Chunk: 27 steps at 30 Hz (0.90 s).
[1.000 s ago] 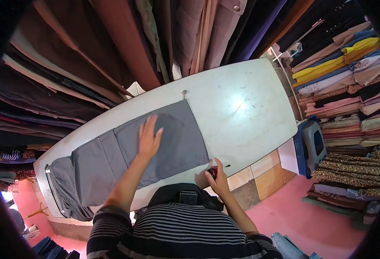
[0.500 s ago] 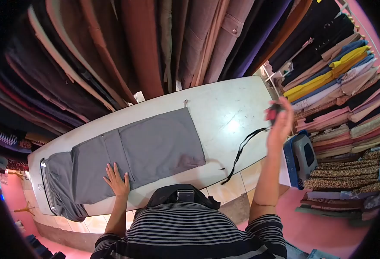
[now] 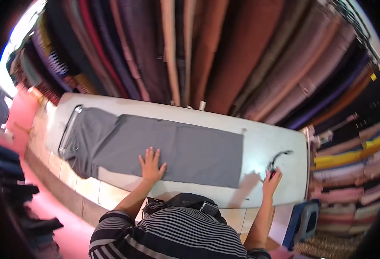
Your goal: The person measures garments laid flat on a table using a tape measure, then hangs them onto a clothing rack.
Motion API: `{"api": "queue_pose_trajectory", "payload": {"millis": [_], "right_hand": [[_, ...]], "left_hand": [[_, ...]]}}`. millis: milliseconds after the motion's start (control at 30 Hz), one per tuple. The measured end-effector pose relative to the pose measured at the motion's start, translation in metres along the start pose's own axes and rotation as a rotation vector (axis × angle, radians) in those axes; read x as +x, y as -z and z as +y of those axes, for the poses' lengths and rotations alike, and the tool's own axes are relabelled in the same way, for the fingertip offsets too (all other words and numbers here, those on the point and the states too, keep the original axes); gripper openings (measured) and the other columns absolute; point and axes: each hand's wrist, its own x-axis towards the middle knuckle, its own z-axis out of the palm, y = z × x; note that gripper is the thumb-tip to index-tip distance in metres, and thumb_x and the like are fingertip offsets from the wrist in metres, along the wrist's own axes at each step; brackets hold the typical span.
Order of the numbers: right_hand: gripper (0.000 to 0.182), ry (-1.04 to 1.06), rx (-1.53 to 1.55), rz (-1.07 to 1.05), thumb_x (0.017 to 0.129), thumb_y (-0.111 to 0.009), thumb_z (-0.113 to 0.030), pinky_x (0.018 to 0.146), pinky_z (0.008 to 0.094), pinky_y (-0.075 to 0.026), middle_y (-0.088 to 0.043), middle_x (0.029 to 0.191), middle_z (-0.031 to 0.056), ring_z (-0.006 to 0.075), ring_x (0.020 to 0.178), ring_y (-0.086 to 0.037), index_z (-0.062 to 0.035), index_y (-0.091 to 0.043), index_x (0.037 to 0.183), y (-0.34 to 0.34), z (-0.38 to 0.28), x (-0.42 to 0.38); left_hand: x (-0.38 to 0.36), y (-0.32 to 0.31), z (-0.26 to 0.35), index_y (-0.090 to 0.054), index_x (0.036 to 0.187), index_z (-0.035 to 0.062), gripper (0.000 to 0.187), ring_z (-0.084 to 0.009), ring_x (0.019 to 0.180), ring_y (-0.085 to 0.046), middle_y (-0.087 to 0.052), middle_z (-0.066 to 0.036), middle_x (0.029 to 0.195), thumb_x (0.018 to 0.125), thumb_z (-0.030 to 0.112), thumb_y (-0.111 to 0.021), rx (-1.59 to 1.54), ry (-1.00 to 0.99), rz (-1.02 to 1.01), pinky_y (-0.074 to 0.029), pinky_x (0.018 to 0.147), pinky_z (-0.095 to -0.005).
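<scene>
A long grey cloth garment (image 3: 198, 146) lies flat across a white table (image 3: 280, 138), its left end bunched against a shiny bar with a dark edge (image 3: 70, 129). My left hand (image 3: 152, 166) rests on the garment near its front edge, palm down with fingers spread. Low over the table's right end, my right hand (image 3: 273, 178) is closed around a small dark object (image 3: 271, 172), partly hidden by my fingers. A black cord (image 3: 280, 154) trails from it toward the back right. I cannot make out the object's kind.
Hanging garments (image 3: 224, 56) in many colours line the table's far side. More folded clothes (image 3: 349, 172) hang at the right, beside a blue and grey plastic item (image 3: 305, 222). Dark clothes (image 3: 30, 207) stand at the lower left, above the pink floor (image 3: 69, 224).
The view has turned left. My right hand has come down from its raised position toward the table with the corded object. My left hand still lies on the garment.
</scene>
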Motion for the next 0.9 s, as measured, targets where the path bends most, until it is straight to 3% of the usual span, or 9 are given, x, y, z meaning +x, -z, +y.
{"api": "queue_pose_trajectory", "payload": {"millis": [100,233,400,433,533,633,700,800,900], "right_hand": [[0.045,0.051,-0.126,-0.165,0.079,-0.056,-0.013,0.093,0.0454,-0.03,-0.04,0.115,0.0249,0.0392,0.108,-0.037,0.001,-0.039,0.118,-0.045,0.035,-0.042],[0.043,0.083,-0.186,0.027,0.08,-0.054,-0.015,0.092,0.0468,-0.03,-0.041,0.116,0.0228,0.0385,0.108,-0.038,0.0007,-0.041,0.118,-0.058,0.033,-0.051],[0.052,-0.01,-0.637,0.074,0.086,-0.046,-0.027,0.099,0.0495,-0.021,-0.028,0.133,0.0222,0.0398,0.124,-0.023,-0.0036,-0.031,0.13,-0.057,-0.009,-0.051],[0.055,-0.01,-0.529,0.068,0.088,-0.043,-0.031,0.102,0.0502,-0.016,-0.02,0.138,0.0224,0.0402,0.128,-0.014,-0.0044,-0.025,0.133,-0.058,-0.019,-0.053],[0.055,0.115,-0.186,0.102,0.088,-0.043,-0.03,0.102,0.0506,-0.016,-0.021,0.137,0.0233,0.0414,0.127,-0.015,-0.003,-0.026,0.132,-0.071,-0.063,-0.066],[0.057,0.171,-0.151,0.041,0.086,-0.048,-0.026,0.102,0.0496,-0.016,-0.021,0.137,0.0229,0.0416,0.127,-0.016,-0.0011,-0.025,0.132,-0.095,-0.112,-0.087],[0.06,0.239,-0.107,-0.028,0.083,-0.052,-0.022,0.103,0.0486,-0.015,-0.024,0.136,0.0217,0.0419,0.127,-0.017,0.0,-0.024,0.132,-0.108,-0.146,-0.103],[0.06,0.186,-0.105,-0.21,0.083,-0.051,-0.024,0.103,0.0485,-0.015,-0.025,0.136,0.0206,0.0408,0.126,-0.019,-0.0011,-0.024,0.132,-0.139,-0.161,-0.126],[0.056,0.15,-0.327,-0.301,0.085,-0.046,-0.03,0.102,0.0482,-0.018,-0.025,0.138,0.0175,0.0364,0.127,-0.021,-0.0065,-0.027,0.133,-0.153,-0.161,-0.146]], "left_hand": [[0.0,-0.003,0.0,-0.028,0.134,0.0131,0.066,-0.0322,0.13,-0.016,-0.019,-0.017,0.14,0.078,0.039,-0.052,-0.024,-0.016,-0.006,-0.007,0.101,-0.0572],[-0.001,-0.007,-0.001,-0.028,0.134,0.0138,0.067,-0.0314,0.129,-0.018,-0.019,-0.016,0.14,0.077,0.043,-0.051,-0.034,-0.056,0.017,-0.008,0.1,-0.0585],[-0.001,-0.009,-0.011,-0.026,0.135,0.0154,0.072,-0.0297,0.131,-0.015,-0.016,-0.015,0.141,0.076,0.048,-0.051,-0.072,-0.085,0.011,-0.007,0.1,-0.0588],[0.0,-0.008,-0.015,-0.027,0.135,0.0162,0.073,-0.0296,0.131,-0.014,-0.015,-0.015,0.142,0.075,0.05,-0.051,-0.141,-0.099,-0.035,-0.006,0.1,-0.0587],[0.006,-0.01,-0.034,-0.031,0.133,0.0168,0.071,-0.028,0.132,-0.011,-0.015,-0.012,0.143,0.075,0.053,-0.051,-0.33,-0.124,-0.099,0.0,0.1,-0.0582],[0.01,0.005,-0.06,-0.045,0.123,0.013,0.053,-0.0294,0.126,-0.028,-0.035,-0.014,0.133,0.079,0.041,-0.054,-0.561,-0.179,-0.128,-0.015,0.101,-0.0529],[0.012,0.024,-0.086,-0.057,0.106,0.0081,0.028,-0.0303,0.108,-0.047,-0.054,-0.014,0.111,0.083,0.025,-0.053,-0.964,-0.16,-0.129,-0.033,0.093,-0.0413],[0.004,0.043,-0.144,-0.059,0.091,0.0039,0.015,-0.0312,0.087,-0.054,-0.058,-0.013,0.092,0.082,0.014,-0.053,-0.781,-0.265,0.179,-0.042,0.077,-0.0365],[-0.004,0.064,-0.216,-0.059,0.085,0.0025,0.012,-0.0305,0.085,-0.053,-0.058,-0.013,0.089,0.08,0.011,-0.052,-0.557,-0.172,0.452,-0.041,0.076,-0.0385]]}}
